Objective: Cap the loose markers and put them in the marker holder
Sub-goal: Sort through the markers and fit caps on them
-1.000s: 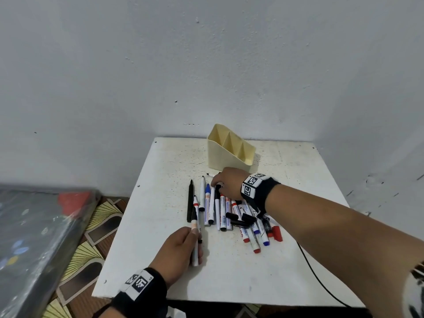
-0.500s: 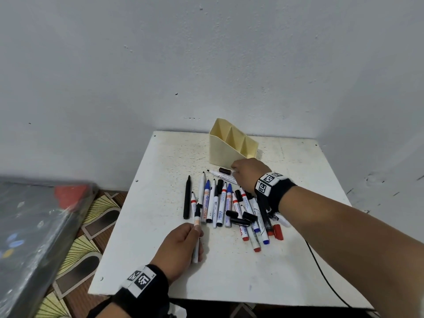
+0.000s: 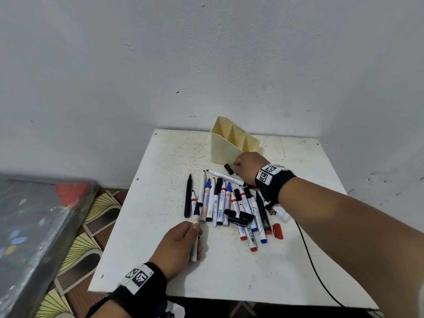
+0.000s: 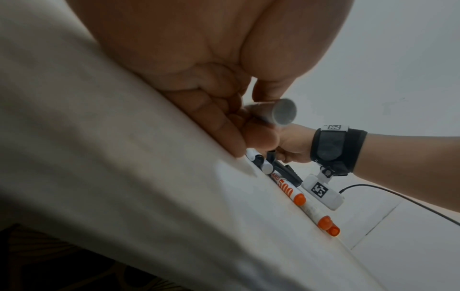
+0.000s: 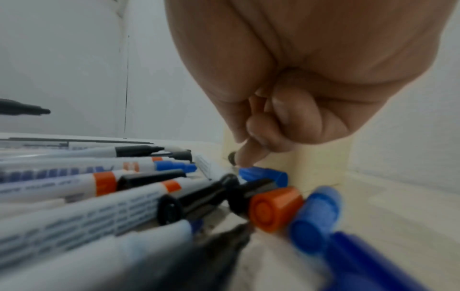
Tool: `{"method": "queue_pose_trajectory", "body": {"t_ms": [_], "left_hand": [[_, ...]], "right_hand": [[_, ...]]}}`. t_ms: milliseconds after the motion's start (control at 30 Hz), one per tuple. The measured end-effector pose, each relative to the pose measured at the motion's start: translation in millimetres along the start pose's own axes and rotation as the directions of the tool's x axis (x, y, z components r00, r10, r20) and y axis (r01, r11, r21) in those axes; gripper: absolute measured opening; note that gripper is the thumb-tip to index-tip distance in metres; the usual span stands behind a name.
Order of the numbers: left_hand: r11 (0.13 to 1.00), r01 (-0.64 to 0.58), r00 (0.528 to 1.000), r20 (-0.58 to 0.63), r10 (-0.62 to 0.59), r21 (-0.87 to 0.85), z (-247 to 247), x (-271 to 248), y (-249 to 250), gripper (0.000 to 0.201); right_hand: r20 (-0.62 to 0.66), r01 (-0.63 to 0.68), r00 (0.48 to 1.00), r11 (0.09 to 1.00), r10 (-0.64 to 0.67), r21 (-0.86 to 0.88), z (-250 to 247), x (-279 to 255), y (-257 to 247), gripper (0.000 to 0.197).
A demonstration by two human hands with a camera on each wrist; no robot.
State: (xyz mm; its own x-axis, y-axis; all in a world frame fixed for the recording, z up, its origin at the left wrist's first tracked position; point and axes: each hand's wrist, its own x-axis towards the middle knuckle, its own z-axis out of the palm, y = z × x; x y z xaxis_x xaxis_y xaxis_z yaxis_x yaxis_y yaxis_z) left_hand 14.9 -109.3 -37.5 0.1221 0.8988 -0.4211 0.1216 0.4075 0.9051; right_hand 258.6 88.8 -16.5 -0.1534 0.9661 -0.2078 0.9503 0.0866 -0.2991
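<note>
White walls corner a small table (image 3: 146, 226); the left hand (image 3: 177, 247) pinches an uncapped marker (image 3: 195, 232) ready, while right hand (image 3: 249, 166) fingers (image 5: 248, 151) close on a black cap (image 3: 228, 169) beside the holder (image 3: 231, 143).

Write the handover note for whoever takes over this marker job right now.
Left hand: grips a white marker with its black tip bare, low over the table.
Right hand: fingertips at a loose black cap in front of the marker holder; whether it has a hold on the cap is unclear.
The pile of markers lies mid-table, loose caps among them.
Done: no marker shows in the holder.
Left: cap the held marker, then cap and stow the rest.
</note>
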Motion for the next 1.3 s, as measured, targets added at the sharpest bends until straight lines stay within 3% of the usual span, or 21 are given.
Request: {"method": "queue_pose_trajectory", "body": {"t_ms": [267,633,833,1133,1300], "left_hand": [[0.998,-0.017,1.000,-0.012,0.018,0.067,2,2,-3,0.039],[0.988,-0.039,0.999,-0.032,0.044,0.152,2,3,-6,0.038],[0.985,-0.045,0.998,-0.040,0.052,0.166,1,7,-10,0.040],[0.985,-0.044,0.998,-0.045,0.052,0.167,0,10,-13,0.041],[0.987,-0.038,0.998,-0.049,0.046,0.157,0,11,-15,0.040]], "right_hand": [[0.129,0.051,0.991,0.996,-0.042,-0.074,-13,-45,31,0.016],[0.074,-0.102,0.991,0.990,0.109,-0.096,-20,-74,77,0.021],[0.062,-0.204,0.977,0.979,0.204,-0.013,-17,-85,98,0.024],[-0.011,-0.053,0.998,0.996,0.054,0.078,-5,-87,70,0.014],[0.009,0.037,0.999,0.999,-0.037,0.023,-6,-74,49,0.036]]}}
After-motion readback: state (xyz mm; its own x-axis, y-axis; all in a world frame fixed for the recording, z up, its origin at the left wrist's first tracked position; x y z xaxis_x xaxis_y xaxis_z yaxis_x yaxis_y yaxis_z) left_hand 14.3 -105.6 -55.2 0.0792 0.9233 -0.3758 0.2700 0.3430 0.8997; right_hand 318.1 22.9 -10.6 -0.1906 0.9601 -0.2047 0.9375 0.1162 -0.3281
